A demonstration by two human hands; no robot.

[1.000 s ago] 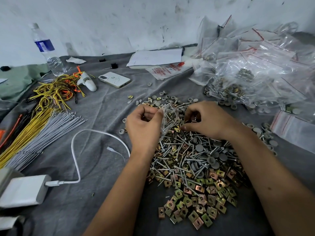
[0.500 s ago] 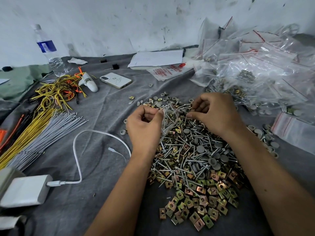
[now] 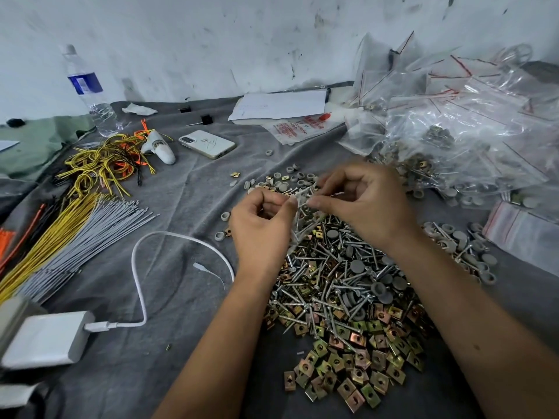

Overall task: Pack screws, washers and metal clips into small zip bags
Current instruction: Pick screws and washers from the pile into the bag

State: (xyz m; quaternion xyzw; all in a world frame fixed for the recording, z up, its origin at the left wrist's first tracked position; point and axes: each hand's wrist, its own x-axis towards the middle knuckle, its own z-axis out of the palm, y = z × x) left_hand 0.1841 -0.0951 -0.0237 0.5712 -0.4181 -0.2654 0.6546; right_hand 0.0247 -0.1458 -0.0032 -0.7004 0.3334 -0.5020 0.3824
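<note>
- We see the left hand (image 3: 261, 228) and the right hand (image 3: 367, 204) raised just above the far end of the hardware heap, close together.
- Between them hangs a small clear zip bag (image 3: 302, 211); its plastic is crumpled, and several long silver screws show through it, tips slanting down and left.
- Left grip: thumb and curled fingers pinch the bag's upper left edge. Right grip: thumb and forefinger pinch the upper right edge, the other fingers curled above.
- We cannot tell whether the bag's mouth is sealed.
- Below, on the grey cloth (image 3: 181, 282) covering the desk, lies the heap. Its middle is a tangle of loose screws (image 3: 329, 276), silver, threaded, pan-headed.
- Grey washers (image 3: 358, 266) are mixed in: round discs, some ring-shaped; more lie scattered at the heap's far edge and to the right.
- Metal clips (image 3: 348, 376) make up the near end: small square plates with a central hole and a yellow-green-pink iridescent sheen.
- Far right: a pile of filled bags (image 3: 453, 140), clear with red seal lines; a flat stack of empty ones (image 3: 523, 231) lies nearer.
- Left: bundles of grey and yellow wires (image 3: 69, 234), a white charger (image 3: 45, 340) with its cable, a phone (image 3: 207, 143), a water bottle (image 3: 89, 92).
</note>
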